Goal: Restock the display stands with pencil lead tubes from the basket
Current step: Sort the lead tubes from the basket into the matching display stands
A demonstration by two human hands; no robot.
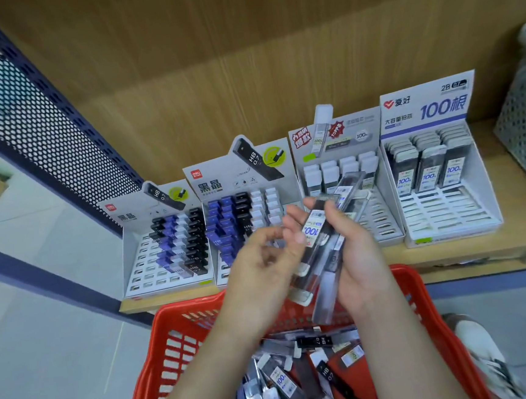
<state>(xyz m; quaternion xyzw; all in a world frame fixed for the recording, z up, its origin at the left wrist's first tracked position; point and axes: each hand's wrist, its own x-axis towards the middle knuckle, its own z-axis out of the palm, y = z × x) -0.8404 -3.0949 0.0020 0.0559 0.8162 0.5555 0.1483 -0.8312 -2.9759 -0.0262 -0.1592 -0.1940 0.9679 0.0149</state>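
My right hand [354,255] grips a bundle of several long dark lead tubes [324,241] with white caps, held upright over the red basket [437,314]. My left hand [262,263] is beside the bundle, its fingertips touching one tube's label. Loose lead tubes [290,378] fill the basket below. On the wooden shelf stand several cardboard display stands: two with black, blue and white tubes [176,235] [240,214], one with white-capped tubes [339,173], and one at the right marked 100 [433,165], its front slots bare.
A dark perforated metal panel [36,133] rises at the left. A grey mesh container [525,125] stands on the shelf at the far right. The shelf edge [470,254] runs just behind the basket. Pale floor lies at the left, and a shoe [481,342] shows beside the basket.
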